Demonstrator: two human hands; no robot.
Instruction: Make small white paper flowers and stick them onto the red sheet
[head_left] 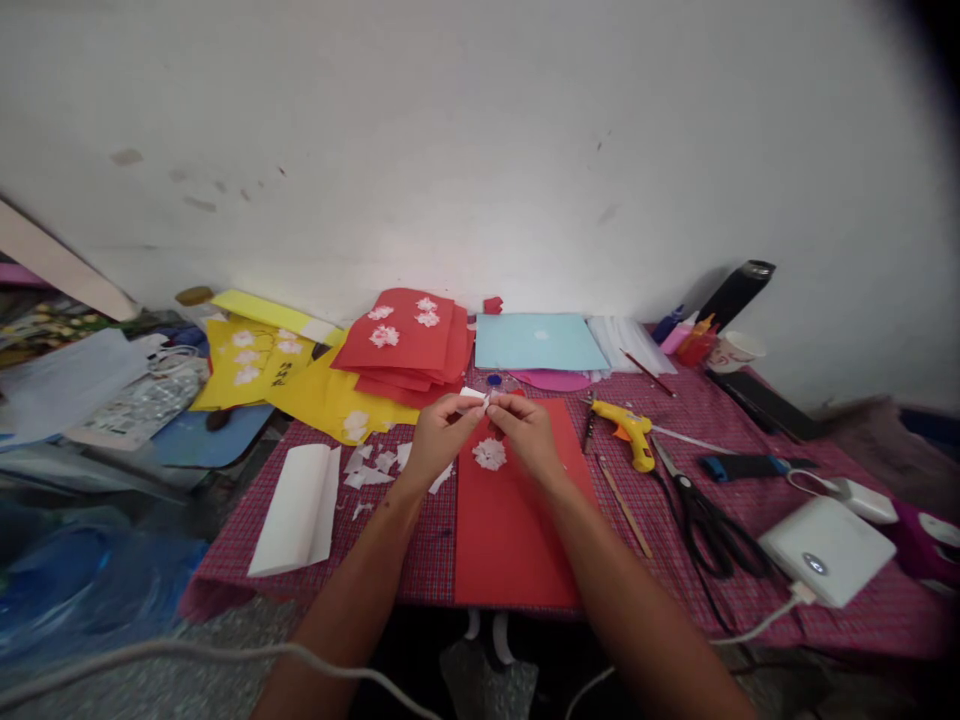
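Both hands meet above the upper part of a red paper sheet (517, 530). My left hand (444, 430) pinches a small piece of white paper (474, 393) between thumb and fingertips. The fingertips of my right hand (521, 425) close on the same piece from the other side. Just below the hands, a white paper flower (490, 454) lies on the red sheet. Left of my left hand are torn white paper scraps (367, 476) and a folded white paper (298, 510).
A yellow glue gun (630, 430), black scissors (705, 520), a wooden stick (626, 508) and a white power bank (829, 550) lie to the right. Red cards with flowers (405, 335), yellow cards (247, 365) and a light blue sheet (536, 345) are at the back.
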